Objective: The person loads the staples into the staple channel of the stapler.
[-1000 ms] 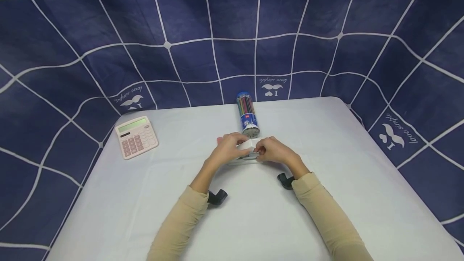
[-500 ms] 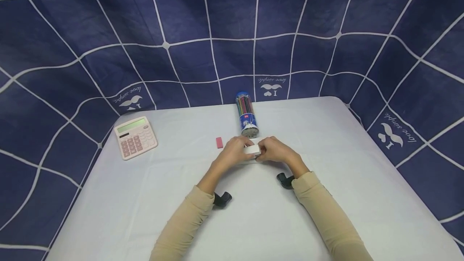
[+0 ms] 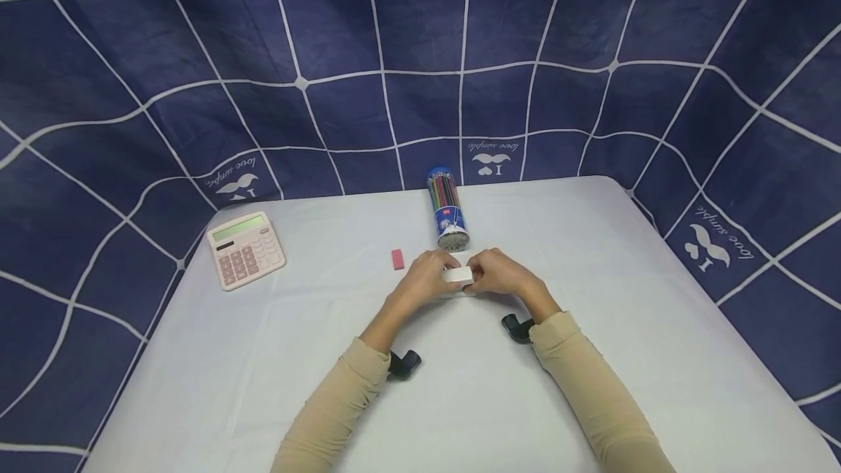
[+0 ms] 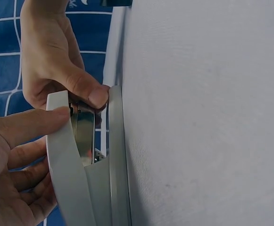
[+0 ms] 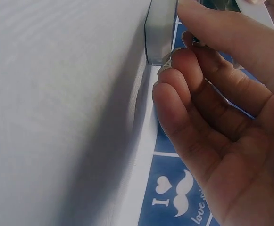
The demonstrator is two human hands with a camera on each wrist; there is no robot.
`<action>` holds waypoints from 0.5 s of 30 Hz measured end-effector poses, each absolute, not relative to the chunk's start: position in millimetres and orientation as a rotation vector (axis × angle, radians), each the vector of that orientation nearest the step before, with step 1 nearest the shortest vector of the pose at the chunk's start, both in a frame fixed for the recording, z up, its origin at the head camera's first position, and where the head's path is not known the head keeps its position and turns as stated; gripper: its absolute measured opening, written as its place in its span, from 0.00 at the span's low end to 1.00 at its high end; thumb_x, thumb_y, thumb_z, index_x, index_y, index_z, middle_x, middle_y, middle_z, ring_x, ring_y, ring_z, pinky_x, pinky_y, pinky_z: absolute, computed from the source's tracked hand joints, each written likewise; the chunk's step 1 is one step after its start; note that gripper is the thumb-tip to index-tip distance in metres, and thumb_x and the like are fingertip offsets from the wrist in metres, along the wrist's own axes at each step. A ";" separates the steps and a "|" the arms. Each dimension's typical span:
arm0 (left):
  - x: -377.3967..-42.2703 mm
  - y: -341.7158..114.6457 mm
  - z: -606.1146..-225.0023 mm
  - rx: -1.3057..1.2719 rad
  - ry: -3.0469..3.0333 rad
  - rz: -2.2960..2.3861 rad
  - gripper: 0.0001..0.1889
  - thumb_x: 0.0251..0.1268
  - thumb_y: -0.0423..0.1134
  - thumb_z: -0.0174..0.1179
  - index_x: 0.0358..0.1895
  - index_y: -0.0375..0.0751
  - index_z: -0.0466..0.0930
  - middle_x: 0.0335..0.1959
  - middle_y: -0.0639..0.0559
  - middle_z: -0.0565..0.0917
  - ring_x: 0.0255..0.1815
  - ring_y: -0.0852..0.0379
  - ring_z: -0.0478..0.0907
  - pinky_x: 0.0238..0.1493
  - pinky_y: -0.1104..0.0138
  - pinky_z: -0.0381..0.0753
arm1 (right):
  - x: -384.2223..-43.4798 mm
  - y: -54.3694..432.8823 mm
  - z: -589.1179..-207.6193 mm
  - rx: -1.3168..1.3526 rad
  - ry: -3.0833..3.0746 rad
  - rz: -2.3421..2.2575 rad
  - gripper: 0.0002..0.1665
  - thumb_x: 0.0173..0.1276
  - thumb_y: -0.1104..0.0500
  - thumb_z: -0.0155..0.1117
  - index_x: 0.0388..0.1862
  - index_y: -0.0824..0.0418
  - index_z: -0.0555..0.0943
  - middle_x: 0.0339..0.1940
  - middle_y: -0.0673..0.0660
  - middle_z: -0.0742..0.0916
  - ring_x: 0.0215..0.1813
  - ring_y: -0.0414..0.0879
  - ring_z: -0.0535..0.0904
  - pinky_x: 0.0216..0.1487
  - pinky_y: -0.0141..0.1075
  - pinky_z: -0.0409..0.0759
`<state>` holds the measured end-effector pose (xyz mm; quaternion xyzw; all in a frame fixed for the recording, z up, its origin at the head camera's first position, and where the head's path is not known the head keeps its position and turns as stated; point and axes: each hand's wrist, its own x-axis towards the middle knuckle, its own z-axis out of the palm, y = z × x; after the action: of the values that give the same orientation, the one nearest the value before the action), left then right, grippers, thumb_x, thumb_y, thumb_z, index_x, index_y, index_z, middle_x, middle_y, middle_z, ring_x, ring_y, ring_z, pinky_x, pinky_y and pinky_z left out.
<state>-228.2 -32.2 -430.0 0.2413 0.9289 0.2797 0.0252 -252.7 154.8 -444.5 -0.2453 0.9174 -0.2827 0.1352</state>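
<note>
A white stapler [image 3: 458, 274] with a metal inner channel is between both hands, low over the table. Its top arm stands apart from its base at the near end in the left wrist view, so the metal part [image 4: 85, 134] shows. My left hand [image 3: 423, 274] grips the top arm, thumb on one side and fingers on the other. My right hand [image 3: 498, 271] pinches the stapler's end, with the thumb between the top arm and the base [image 4: 119, 160]. In the right wrist view the fingers of my right hand [image 5: 226, 108] are curled, and the held part is mostly hidden.
A pink eraser [image 3: 397, 259] lies just left of the left hand. Behind the hands is a blue-lidded tube of colored pencils [image 3: 448, 210]. A pink calculator [image 3: 247, 250] sits at the far left of the white table [image 3: 473, 385], which a blue gridded cloth [image 3: 420, 108] surrounds.
My left hand has shifted right and the stapler's top has turned and lowered between the hands, uncovering the pink eraser. My right hand has stayed nearly in place.
</note>
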 end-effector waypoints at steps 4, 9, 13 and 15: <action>-227.6 -33.4 -430.2 0.788 2.881 0.841 0.15 0.55 0.39 0.70 0.45 0.37 0.84 0.42 0.48 0.87 0.46 0.50 0.81 0.49 0.59 0.78 | -252.4 154.7 -443.9 -0.718 2.655 -0.809 0.09 0.51 0.62 0.76 0.30 0.60 0.84 0.18 0.48 0.80 0.22 0.39 0.70 0.26 0.29 0.70; -225.0 -40.1 -429.6 0.837 2.893 0.768 0.20 0.58 0.42 0.68 0.53 0.38 0.81 0.52 0.45 0.85 0.54 0.48 0.80 0.55 0.58 0.78 | -251.0 154.3 -440.3 -0.701 2.648 -0.783 0.10 0.52 0.62 0.76 0.33 0.60 0.84 0.20 0.49 0.81 0.23 0.39 0.71 0.27 0.30 0.71; -220.3 -52.4 -423.8 0.786 2.899 0.734 0.26 0.59 0.45 0.67 0.61 0.41 0.77 0.61 0.44 0.79 0.63 0.45 0.74 0.64 0.54 0.74 | -250.3 155.0 -437.3 -0.698 2.643 -0.758 0.11 0.52 0.62 0.77 0.33 0.60 0.84 0.21 0.49 0.82 0.25 0.39 0.72 0.29 0.30 0.73; -218.9 -59.9 -419.9 0.758 2.919 0.725 0.28 0.59 0.46 0.67 0.63 0.43 0.75 0.62 0.45 0.79 0.64 0.45 0.73 0.66 0.53 0.73 | -250.3 156.4 -435.9 -0.699 2.644 -0.750 0.10 0.52 0.62 0.76 0.31 0.59 0.83 0.22 0.49 0.82 0.25 0.39 0.72 0.30 0.30 0.73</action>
<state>-218.9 -59.9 -419.9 0.2445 0.9409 0.2337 0.0200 -250.3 156.4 -435.9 -0.2436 0.9215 -0.2614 0.1525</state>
